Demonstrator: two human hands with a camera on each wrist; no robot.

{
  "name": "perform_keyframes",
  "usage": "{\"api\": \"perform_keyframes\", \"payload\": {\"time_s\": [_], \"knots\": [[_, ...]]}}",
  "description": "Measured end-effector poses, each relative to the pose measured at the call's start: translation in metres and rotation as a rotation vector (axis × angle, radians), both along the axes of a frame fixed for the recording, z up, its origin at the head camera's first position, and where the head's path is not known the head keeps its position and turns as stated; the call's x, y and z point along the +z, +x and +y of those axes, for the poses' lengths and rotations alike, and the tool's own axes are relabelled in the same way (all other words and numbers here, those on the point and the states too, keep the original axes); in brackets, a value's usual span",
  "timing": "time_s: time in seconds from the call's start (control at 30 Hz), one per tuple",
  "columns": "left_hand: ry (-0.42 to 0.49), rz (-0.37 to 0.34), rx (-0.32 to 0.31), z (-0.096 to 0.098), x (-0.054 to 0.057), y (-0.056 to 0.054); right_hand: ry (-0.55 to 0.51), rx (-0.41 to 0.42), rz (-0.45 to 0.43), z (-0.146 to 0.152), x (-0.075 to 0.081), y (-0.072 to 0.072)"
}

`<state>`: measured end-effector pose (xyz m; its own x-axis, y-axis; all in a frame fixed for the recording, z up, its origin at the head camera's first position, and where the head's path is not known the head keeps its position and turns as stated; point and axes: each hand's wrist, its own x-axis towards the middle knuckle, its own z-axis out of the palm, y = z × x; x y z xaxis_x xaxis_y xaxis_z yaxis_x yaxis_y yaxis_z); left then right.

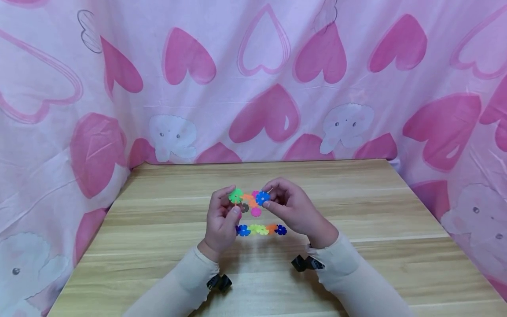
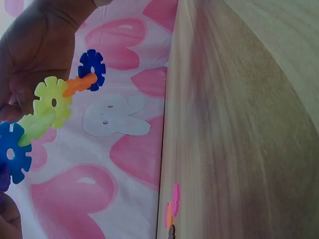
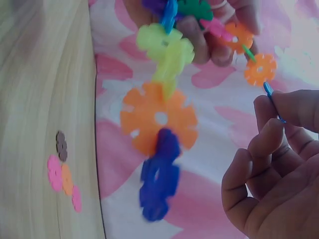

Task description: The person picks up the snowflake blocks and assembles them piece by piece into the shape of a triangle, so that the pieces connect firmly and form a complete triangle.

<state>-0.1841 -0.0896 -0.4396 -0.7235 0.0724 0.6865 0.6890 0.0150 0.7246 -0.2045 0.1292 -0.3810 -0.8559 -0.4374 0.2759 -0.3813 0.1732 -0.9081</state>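
My left hand (image 1: pixel 222 220) grips a string of linked snowflake discs, with a green disc (image 1: pixel 236 196) near its fingertips in the head view. My right hand (image 1: pixel 295 207) pinches a blue snowflake disc (image 1: pixel 262 198) between thumb and forefinger. In the right wrist view that blue disc is edge-on, at the rim of an orange disc (image 3: pixel 260 69) ending the string; whether they are joined I cannot tell. Another arm of the string hangs out from the left hand, with yellow discs (image 2: pixel 53 102), an orange disc (image 3: pixel 144 117) and a dark blue disc (image 3: pixel 158 186). Fingers partly hide the middle.
Several loose discs lie on the wooden table (image 1: pixel 166 246) beyond the hands: a brown disc (image 3: pixel 61 146), an orange disc (image 3: pixel 67 179) and pink discs (image 3: pixel 55 173). A pink heart-patterned curtain (image 1: pixel 222 110) surrounds the table's back and sides.
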Motion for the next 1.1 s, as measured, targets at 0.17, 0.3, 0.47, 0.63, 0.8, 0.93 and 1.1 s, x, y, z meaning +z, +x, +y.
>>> {"api": "perform_keyframes", "payload": {"time_s": [0.17, 0.3, 0.47, 0.63, 0.8, 0.93, 1.1], "knots": [[-0.043, -0.001, -0.061, -0.001, 0.000, -0.001, -0.014, 0.009, 0.034, -0.003, -0.001, 0.003], [-0.078, -0.064, -0.078, -0.001, 0.002, 0.001, 0.002, -0.008, 0.052, -0.004, -0.003, 0.004], [-0.142, -0.156, -0.111, 0.002, 0.008, 0.002, 0.029, -0.020, 0.051, -0.006, -0.004, 0.004], [-0.232, -0.180, -0.122, 0.003, 0.011, 0.004, 0.025, -0.022, 0.055, -0.008, -0.006, 0.004], [-0.230, -0.202, -0.174, 0.003, 0.010, 0.004, 0.004, -0.010, 0.062, -0.008, -0.008, 0.004], [-0.216, -0.219, -0.186, 0.005, 0.007, 0.004, -0.007, 0.001, 0.071, -0.009, -0.011, 0.004], [-0.196, -0.236, -0.147, 0.004, 0.005, 0.002, 0.027, 0.017, 0.080, -0.007, -0.011, -0.001]]}}
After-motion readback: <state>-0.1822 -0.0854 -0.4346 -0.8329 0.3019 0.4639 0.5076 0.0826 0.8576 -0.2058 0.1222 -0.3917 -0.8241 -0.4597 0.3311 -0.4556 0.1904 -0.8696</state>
